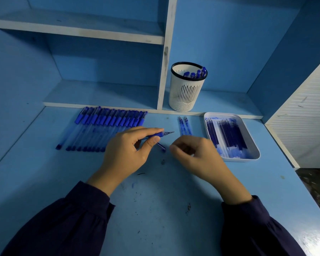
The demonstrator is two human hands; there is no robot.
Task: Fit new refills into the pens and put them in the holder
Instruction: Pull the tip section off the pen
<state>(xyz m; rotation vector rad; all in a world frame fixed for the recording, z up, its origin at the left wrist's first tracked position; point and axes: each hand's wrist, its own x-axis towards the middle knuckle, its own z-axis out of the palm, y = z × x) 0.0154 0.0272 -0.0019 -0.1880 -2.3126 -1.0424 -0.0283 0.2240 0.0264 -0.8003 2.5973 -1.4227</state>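
Dark sleeves point(63, 228); pen point(164, 134) inside left hand point(126, 154).

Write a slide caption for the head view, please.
Left hand grips an uncapped blue pen, right hand curled beside it, between a pen row and a refill tray.

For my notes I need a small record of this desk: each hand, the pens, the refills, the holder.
left hand: grips a blue pen, bare tip pointing right
right hand: curled, blurred; contents unclear
pen row: side by side on the desk, at the left
loose refills: three, between pen row and tray
tray: white, holds many refills
holder: white, on the low shelf, some pens inside
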